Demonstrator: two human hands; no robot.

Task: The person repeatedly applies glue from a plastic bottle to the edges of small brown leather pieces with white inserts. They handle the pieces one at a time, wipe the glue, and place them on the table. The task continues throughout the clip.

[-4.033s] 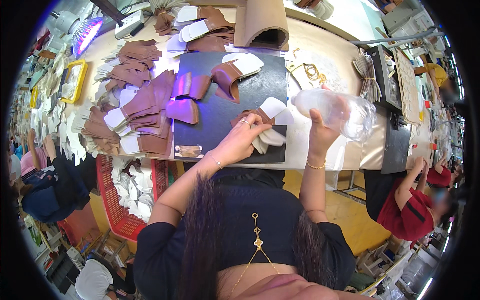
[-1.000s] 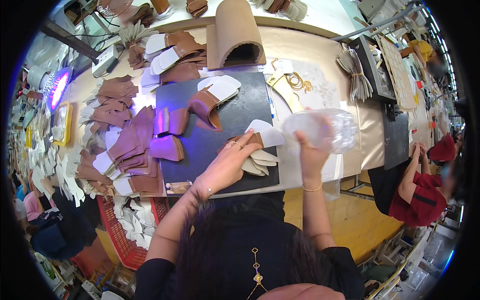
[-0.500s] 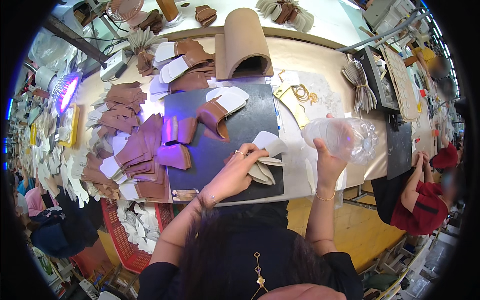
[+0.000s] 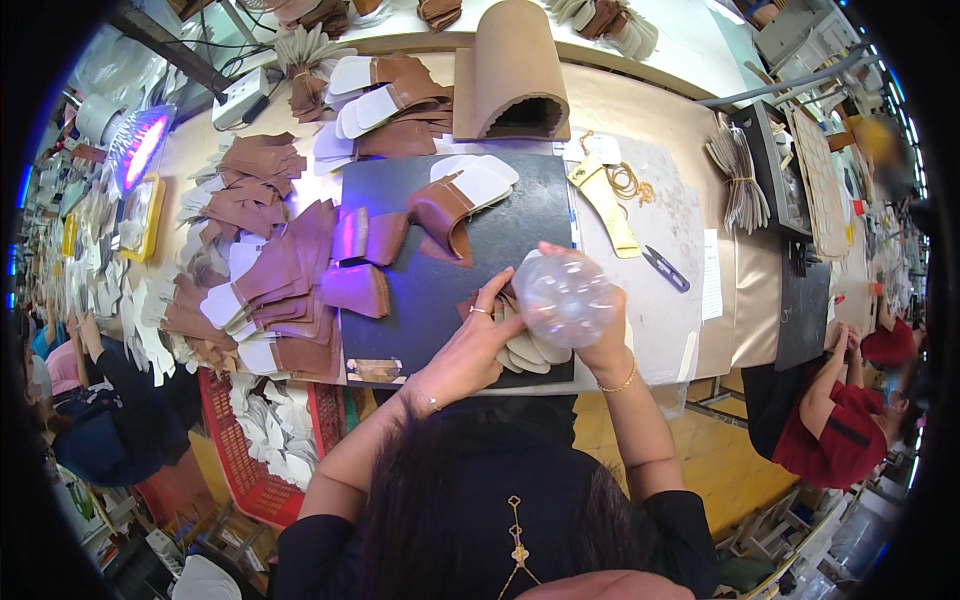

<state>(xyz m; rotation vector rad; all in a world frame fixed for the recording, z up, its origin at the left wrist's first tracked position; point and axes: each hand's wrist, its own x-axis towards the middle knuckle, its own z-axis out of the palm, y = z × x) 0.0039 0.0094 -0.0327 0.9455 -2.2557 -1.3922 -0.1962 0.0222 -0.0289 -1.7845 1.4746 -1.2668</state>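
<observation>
My left hand (image 4: 468,350) is closed on a small bundle of pale-backed leather pieces (image 4: 535,352) at the lower right of the black mat (image 4: 415,335). Brown edges of the bundle show beside the fingers. My right hand (image 4: 606,352) grips a clear plastic bottle (image 4: 567,300), its round base facing up at me. The bottle hangs over the bundle and hides much of it, including its far end. Farther up the mat sits a curled stack of brown leather pieces with white parts (image 4: 450,215). To its left lie short brown pieces (image 4: 357,290).
Brown leather stacks (image 4: 290,280) crowd the table's left side. A tunnel-shaped brown form (image 4: 515,80) stands behind the mat. Black thread snips (image 4: 666,268) and a yellow strip (image 4: 605,208) lie right. A red basket of white scraps (image 4: 250,470) stands below; a co-worker in red (image 4: 830,425) sits right.
My right hand has brought the bottle leftward over the bundle and tipped its base toward me. The snips, hidden before, now show. The view has shifted slightly.
</observation>
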